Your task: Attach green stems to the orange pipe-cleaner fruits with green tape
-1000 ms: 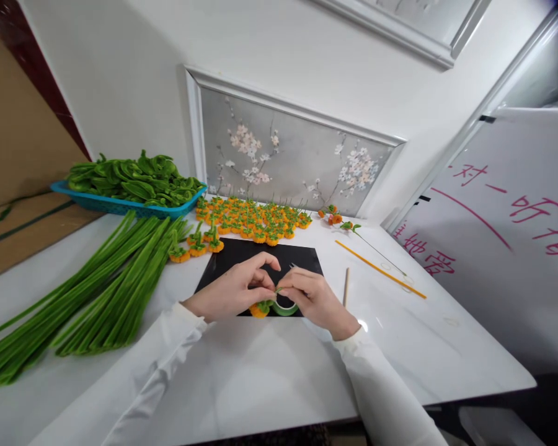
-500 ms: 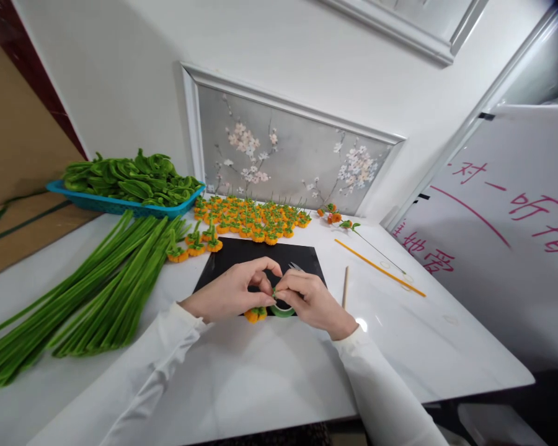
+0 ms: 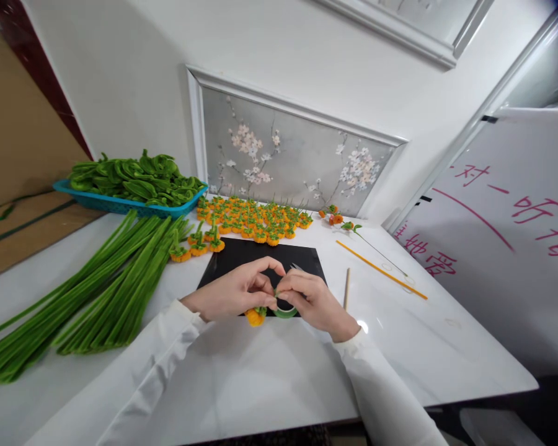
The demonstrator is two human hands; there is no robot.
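My left hand (image 3: 235, 288) is closed in a pinch between thumb and fingertips on the green stem of an orange pipe-cleaner fruit (image 3: 255, 318), which hangs under the fingers. Against it, my right hand (image 3: 309, 297) pinches a strip of green tape at the stem, thumb against forefinger. The fingertips of both hands nearly touch and partly hide the strip. A roll of green tape (image 3: 286, 313) sits just below them, over the near edge of a black mat (image 3: 227, 254). Scissors (image 3: 296, 267) show only their tips behind my right hand.
Several orange fruits with green tops (image 3: 255, 223) stand behind the mat. Green pipe cleaners (image 3: 106, 291) lie at left, before a blue tray (image 3: 134, 207) of green leaves. At right are a finished sprig (image 3: 337, 218), an orange pipe cleaner (image 3: 381, 270) and a thin stick (image 3: 346, 288).
Both hands stay in nearly the same place, with small finger movements at the stem. The orange fruit under my left hand has turned and shifted slightly.
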